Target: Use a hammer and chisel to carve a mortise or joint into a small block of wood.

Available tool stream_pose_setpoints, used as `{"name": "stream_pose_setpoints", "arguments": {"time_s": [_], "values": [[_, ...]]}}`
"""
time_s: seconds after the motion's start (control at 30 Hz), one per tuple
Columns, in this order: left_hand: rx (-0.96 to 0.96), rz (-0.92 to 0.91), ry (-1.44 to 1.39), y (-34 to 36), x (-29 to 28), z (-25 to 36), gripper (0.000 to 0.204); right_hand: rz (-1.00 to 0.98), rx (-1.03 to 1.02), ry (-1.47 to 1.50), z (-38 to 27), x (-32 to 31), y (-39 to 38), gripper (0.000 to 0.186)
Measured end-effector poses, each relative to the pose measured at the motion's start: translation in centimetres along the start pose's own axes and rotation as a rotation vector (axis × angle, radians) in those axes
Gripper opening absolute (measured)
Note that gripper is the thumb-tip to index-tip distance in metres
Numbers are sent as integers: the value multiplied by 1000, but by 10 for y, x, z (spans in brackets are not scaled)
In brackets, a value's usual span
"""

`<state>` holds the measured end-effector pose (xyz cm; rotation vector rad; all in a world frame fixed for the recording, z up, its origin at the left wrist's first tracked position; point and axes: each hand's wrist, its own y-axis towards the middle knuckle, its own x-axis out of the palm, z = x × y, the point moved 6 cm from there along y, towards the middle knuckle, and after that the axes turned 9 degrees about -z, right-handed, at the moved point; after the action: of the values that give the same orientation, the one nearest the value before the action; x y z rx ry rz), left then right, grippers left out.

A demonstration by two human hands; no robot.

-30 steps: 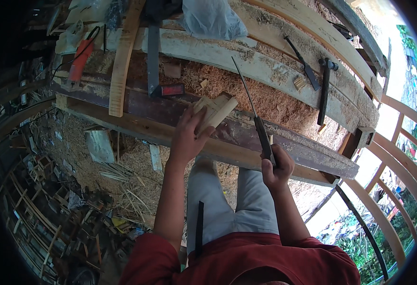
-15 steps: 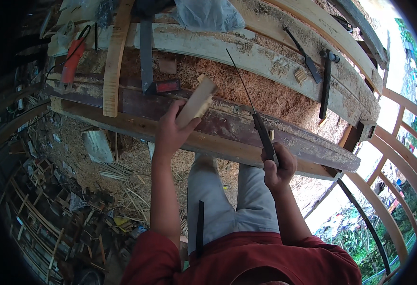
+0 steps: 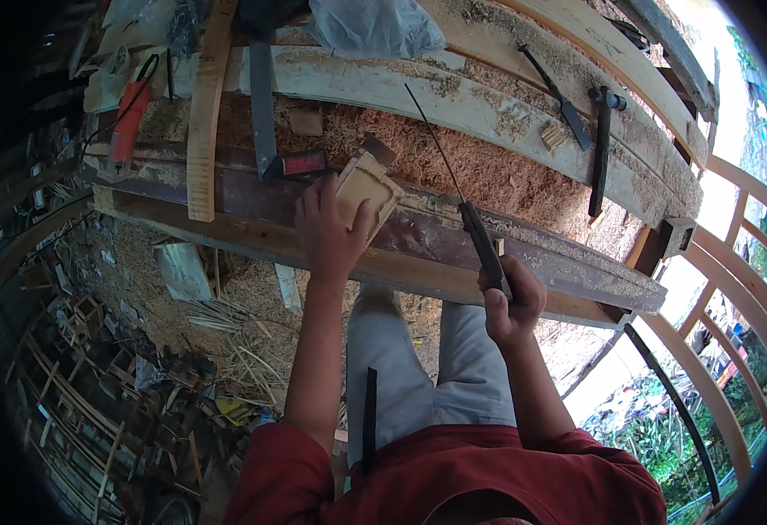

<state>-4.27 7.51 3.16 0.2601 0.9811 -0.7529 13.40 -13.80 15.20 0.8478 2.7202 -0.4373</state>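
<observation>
My left hand (image 3: 327, 229) grips a pale wooden block (image 3: 366, 194) over the near edge of the bench, thumb on its face. The block's broad face is turned up, showing a stepped, notched edge. Whether it rests on the bench plank, I cannot tell. In my right hand (image 3: 516, 302) is a slim handsaw (image 3: 486, 249), its dark handle in my closed fingers. The thin blade is seen almost edge-on and points away to the upper left, apart from the block. Just beyond my left fingers lies a try square (image 3: 264, 114) with a dark, red-faced stock.
Sawdust-strewn planks (image 3: 453, 229) form the bench. A hammer (image 3: 602, 153), a chisel-like tool (image 3: 567, 109) and a small wood offcut (image 3: 552, 136) lie at the right. At the left are an orange power tool (image 3: 127, 127) and a curved wooden strip (image 3: 206, 131). A plastic bag (image 3: 375, 26) sits at the back.
My left hand has turned the wooden block from its narrow side to its broad face and shifted slightly right. The saw in my right hand has hardly moved.
</observation>
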Motion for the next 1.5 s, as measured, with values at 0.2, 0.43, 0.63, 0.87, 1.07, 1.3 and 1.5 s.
{"name": "stream_pose_setpoints", "arguments": {"time_s": [0.2, 0.43, 0.63, 0.87, 1.07, 1.3, 1.5], "values": [[-68, 25, 177, 1, 18, 3, 58, -80, -15, -25, 5, -1, 6, 37], [-126, -21, 95, 16, 16, 0, 26, -190, 105, 249, 16, 6, 13, 32], [-251, 56, 268, 42, 31, 0, 22, -261, 139, 275, 19, 20, 25, 30], [-209, 67, 89, 33, 30, 9, 22, -386, 208, 263, 31, 24, 33, 25], [-245, 30, 161, 36, 31, 10, 27, -390, 113, 94, 33, 29, 38, 26], [-256, 15, 170, 37, 30, 12, 24, -417, 95, -32, 29, 33, 39, 27], [-287, -29, 268, 40, 37, 9, 27, -417, 88, -28, 32, 36, 43, 25]]}}
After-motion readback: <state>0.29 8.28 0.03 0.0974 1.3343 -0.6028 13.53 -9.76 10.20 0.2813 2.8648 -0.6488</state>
